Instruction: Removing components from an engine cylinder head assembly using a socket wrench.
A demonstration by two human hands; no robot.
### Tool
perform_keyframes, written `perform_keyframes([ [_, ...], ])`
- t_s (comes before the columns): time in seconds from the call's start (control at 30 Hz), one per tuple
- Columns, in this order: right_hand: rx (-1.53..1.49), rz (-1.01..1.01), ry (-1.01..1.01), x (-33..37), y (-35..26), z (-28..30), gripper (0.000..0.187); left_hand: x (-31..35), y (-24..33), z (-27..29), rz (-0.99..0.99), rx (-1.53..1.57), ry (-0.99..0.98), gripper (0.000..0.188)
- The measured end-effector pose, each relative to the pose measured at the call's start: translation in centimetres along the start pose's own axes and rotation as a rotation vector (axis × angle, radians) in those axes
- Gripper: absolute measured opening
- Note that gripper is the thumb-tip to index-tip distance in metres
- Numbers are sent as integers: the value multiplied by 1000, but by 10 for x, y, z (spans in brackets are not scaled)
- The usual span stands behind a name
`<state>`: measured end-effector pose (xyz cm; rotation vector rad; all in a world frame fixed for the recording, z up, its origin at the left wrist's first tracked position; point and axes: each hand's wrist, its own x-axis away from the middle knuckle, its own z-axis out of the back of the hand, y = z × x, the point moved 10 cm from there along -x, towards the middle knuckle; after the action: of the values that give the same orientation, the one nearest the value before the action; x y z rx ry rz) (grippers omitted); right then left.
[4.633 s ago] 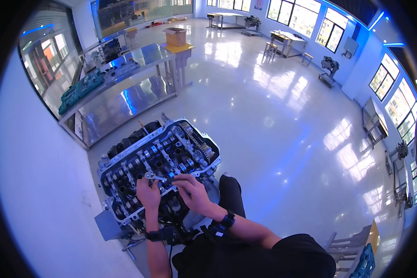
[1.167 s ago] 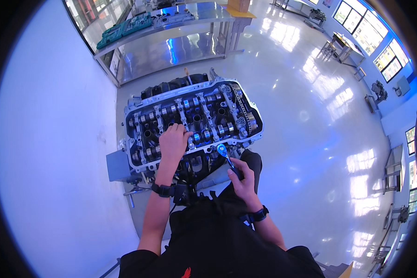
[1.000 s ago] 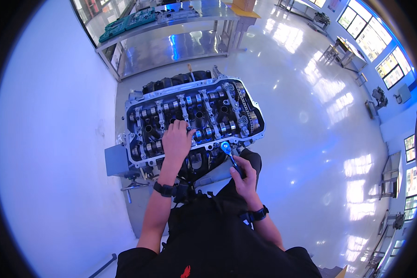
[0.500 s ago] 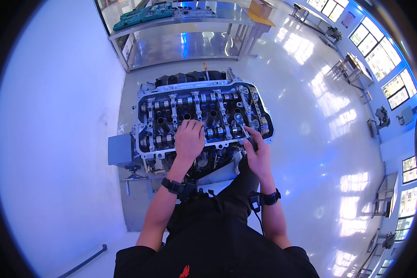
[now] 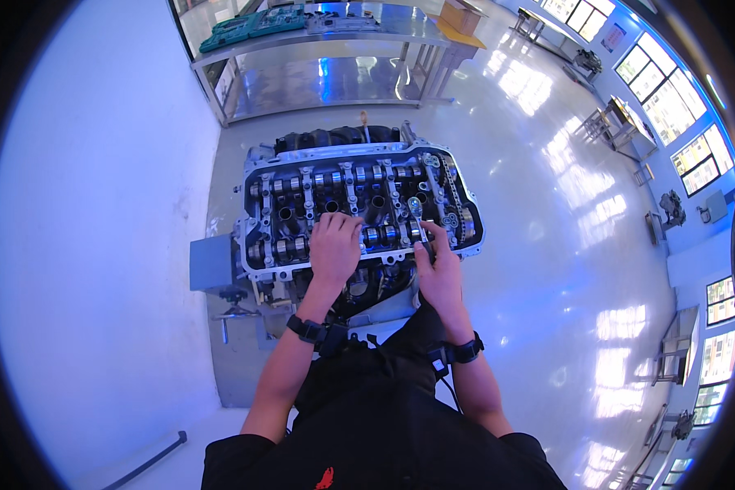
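Below me stands an engine [image 5: 322, 153] with its top uncovered, showing camshafts [image 5: 327, 177], bearing caps and a timing chain [image 5: 452, 181] at the right end. My right hand [image 5: 439, 265] is closed round the handle of a ratchet wrench [image 5: 416, 209]. The round chrome head of the wrench is over the right part of the engine; whether it touches a bolt I cannot tell. My left hand [image 5: 335, 245] rests over the near camshaft at the middle, fingers bent and close together. What its fingertips touch or hold is hidden.
A steel workbench [image 5: 351, 45] stands beyond the engine, bearing a green tool case [image 5: 253, 28] and a cardboard box [image 5: 461, 16]. A white wall [image 5: 98, 204] rises on the left. A grey box [image 5: 211, 263] sits at the engine's left. Shiny floor [image 5: 547, 269] stretches right.
My right hand has moved a little left with the ratchet wrench, whose handle now stands more upright in view. The left hand has stayed nearly in place.
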<state>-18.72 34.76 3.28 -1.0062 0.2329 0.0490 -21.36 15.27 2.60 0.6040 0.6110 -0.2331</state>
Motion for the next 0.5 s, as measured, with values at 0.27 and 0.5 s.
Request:
perform_keyframes([
  [0.27,-268,-179,-23,0,8,-25,43,-6,1,-4,-24,6,-8,12],
  [0.5,-285,-22,-17,0,-1,-34,51,-3,-6,-2,7,5,-16,12],
])
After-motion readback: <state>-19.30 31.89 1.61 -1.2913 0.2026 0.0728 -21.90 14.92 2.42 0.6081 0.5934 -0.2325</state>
